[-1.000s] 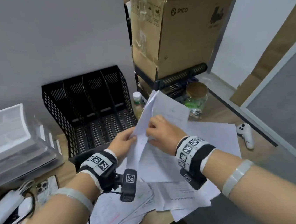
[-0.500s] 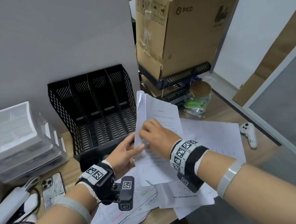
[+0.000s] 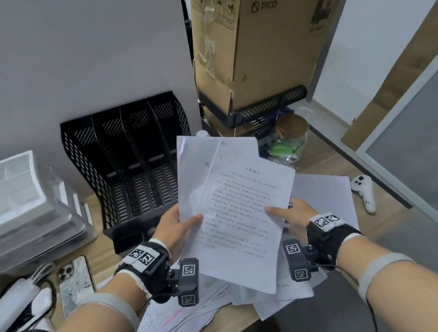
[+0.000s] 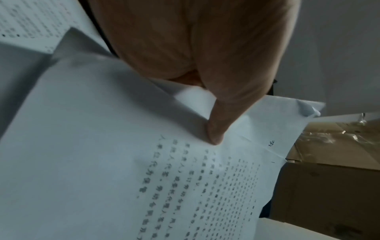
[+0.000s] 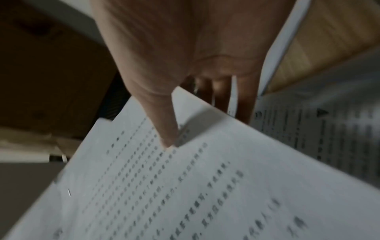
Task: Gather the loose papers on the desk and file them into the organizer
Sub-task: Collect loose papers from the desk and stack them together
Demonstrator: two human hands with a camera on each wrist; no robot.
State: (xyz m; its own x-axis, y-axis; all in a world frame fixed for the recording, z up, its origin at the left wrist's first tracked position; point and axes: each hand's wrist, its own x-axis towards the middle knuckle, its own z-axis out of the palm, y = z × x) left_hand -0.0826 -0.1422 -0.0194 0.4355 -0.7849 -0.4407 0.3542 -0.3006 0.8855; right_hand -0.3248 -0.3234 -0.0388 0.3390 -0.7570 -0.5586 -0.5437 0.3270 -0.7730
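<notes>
A small sheaf of printed papers (image 3: 240,212) is held up above the counter (image 3: 327,157), pinched at its left edge by the left hand (image 3: 177,228) and at its right edge by the right hand (image 3: 292,216). In both wrist views a thumb is seen pressed on the top sheet, with the other fingers curled underneath. The sheets are fanned and skewed, the back ones sticking out towards 11 o'clock. The black mesh organizer (image 3: 130,159) stands at about 10 o'clock from the sheaf, its slots seemingly unfilled. More loose papers (image 3: 175,324) are still spread on the counter below.

The step in hand is judged to be squaring the sheaf. It would be done best if the grip were loosened slightly, the lower edges tapped level on the counter, and the bundle then turned upright and slid edge-first into one slot, so that no corner is caught on a divider.

"PICO" is printed on the cardboard box (image 3: 266,39) at 12 o'clock. The sheets carry printed text too blurred to be read.
</notes>
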